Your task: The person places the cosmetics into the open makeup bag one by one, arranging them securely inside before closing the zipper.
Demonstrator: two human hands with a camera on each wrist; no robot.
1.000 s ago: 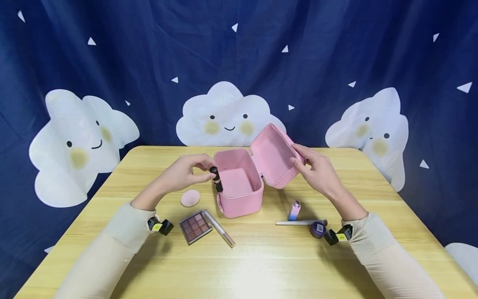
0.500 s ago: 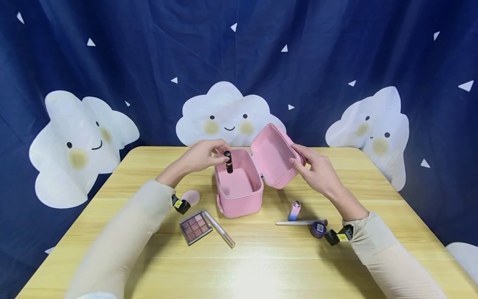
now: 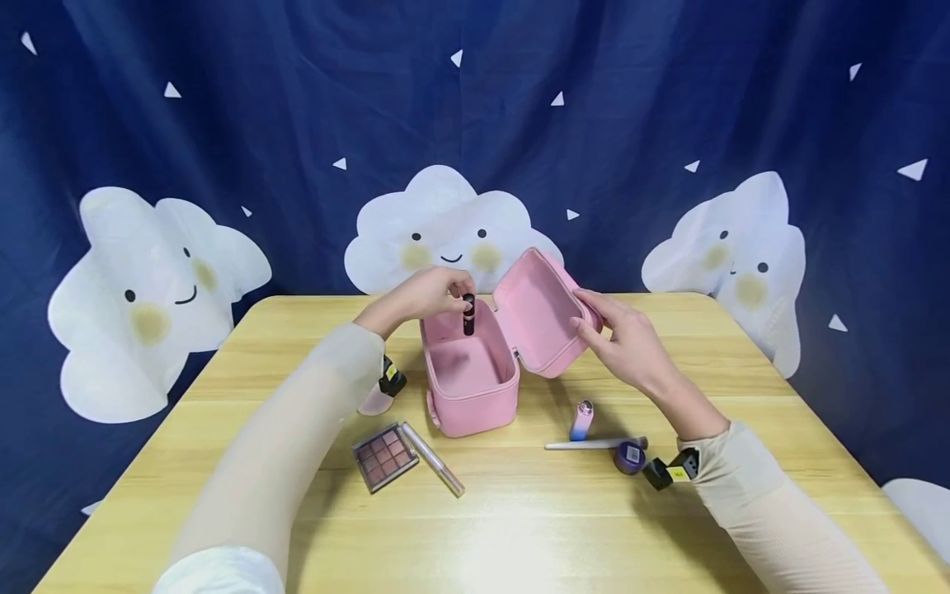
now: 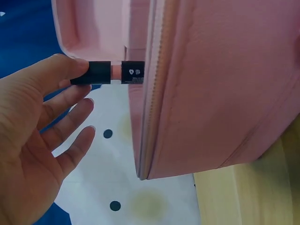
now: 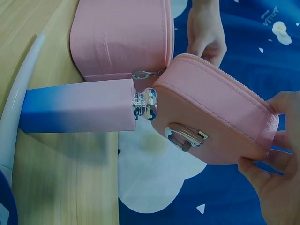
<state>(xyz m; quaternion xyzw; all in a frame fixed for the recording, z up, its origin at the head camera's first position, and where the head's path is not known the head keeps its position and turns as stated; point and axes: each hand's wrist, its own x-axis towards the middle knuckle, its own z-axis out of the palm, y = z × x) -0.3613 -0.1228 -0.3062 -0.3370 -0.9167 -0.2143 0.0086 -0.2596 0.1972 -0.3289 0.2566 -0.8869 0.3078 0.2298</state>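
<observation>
My left hand (image 3: pixel 438 292) pinches one end of a black lipstick tube (image 3: pixel 468 315) with a pinkish middle band, between thumb and finger. The tube hangs upright over the far part of an open pink cosmetic case (image 3: pixel 475 412); in the left wrist view the lipstick (image 4: pixel 99 72) has its lower end hidden behind the case's zippered rim. My right hand (image 3: pixel 631 342) grips the free edge of the case lid (image 3: pixel 538 309), which is tilted back to the right. In the right wrist view, thumb and fingers of the right hand (image 5: pixel 276 164) hold the lid's corner beside its metal handle (image 5: pixel 185 137).
Left of the case lie a round pink puff (image 3: pixel 376 402), partly covered by the left wrist, an eyeshadow palette (image 3: pixel 385 456) and a slim tube (image 3: pixel 433 459). At right, a pink-blue bottle (image 3: pixel 582 421) stands near a pale brush (image 3: pixel 582 445) and a purple jar (image 3: pixel 629 457).
My left hand has carried the lipstick from the case's left rim rightward and away from me, over the case's far interior. The right hand keeps holding the lid. The view shifts slightly.
</observation>
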